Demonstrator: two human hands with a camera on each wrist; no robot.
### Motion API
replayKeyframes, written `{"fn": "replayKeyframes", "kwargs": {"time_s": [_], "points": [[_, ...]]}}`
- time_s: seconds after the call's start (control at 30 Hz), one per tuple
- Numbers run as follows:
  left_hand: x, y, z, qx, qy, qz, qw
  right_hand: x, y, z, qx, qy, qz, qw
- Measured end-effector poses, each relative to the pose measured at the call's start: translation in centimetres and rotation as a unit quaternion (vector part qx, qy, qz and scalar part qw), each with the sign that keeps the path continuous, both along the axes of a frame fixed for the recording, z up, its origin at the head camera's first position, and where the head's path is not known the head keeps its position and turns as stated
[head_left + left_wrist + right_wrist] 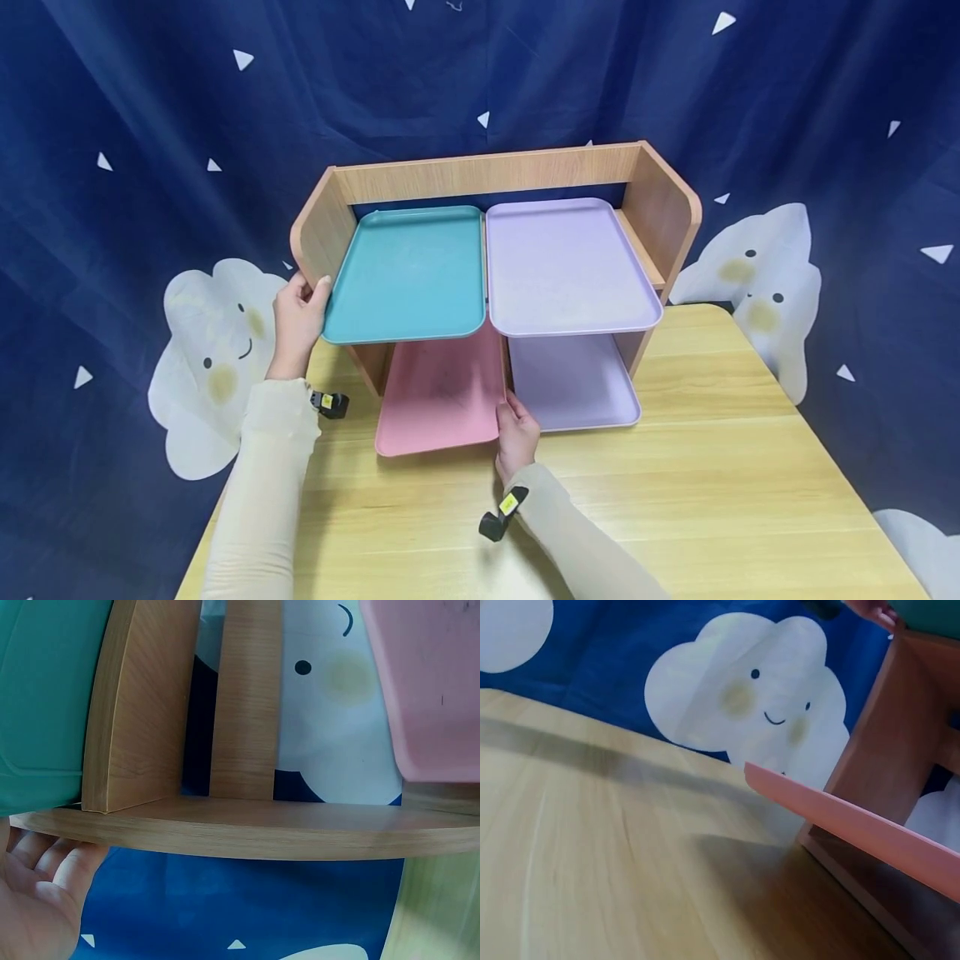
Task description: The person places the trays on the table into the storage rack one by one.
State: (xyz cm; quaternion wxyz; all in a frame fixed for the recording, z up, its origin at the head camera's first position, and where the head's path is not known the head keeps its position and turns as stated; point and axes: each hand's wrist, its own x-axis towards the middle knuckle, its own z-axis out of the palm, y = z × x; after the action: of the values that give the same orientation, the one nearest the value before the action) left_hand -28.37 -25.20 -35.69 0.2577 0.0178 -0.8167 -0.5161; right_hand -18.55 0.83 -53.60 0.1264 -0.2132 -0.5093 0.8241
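A wooden two-tier desk shelf [487,173] stands on the table. My left hand [297,325] grips the front edge of its left side panel [300,836], fingers on the outer side, beside the teal tray [412,275]. My right hand [517,433] holds the right front corner of a pink tray [442,392] on the lower left. In the right wrist view, the pink tray [855,821] juts out from the shelf, raised above the table; my right hand is out of that view.
A lilac tray [573,267] lies on the upper right tier, and a second lilac tray [573,383] sits below it. Both protrude at the front. The wooden table [720,483] extends to the front and right. A blue curtain [375,83] with clouds hangs behind.
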Motion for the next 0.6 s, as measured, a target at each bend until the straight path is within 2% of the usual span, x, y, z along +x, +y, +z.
{"fn": "replayKeyframes", "kwargs": {"time_s": [0.13,0.37,0.5,0.6], "points": [[0.0,0.0,0.1,0.003,-0.005,-0.002,1.0,-0.8,-0.6,0.0,0.02,0.008,-0.001,1.0],[0.0,-0.1,0.1,0.003,0.005,-0.001,1.0,-1.9,-1.1,-0.4,0.0,0.015,0.006,1.0],[0.0,0.0,0.2,0.004,0.007,-0.004,1.0,-2.1,-1.0,-0.6,-0.001,0.021,0.022,1.0],[0.0,0.0,0.1,0.003,0.006,-0.002,1.0,-1.8,-0.7,-0.1,0.014,0.032,0.047,0.998]]}}
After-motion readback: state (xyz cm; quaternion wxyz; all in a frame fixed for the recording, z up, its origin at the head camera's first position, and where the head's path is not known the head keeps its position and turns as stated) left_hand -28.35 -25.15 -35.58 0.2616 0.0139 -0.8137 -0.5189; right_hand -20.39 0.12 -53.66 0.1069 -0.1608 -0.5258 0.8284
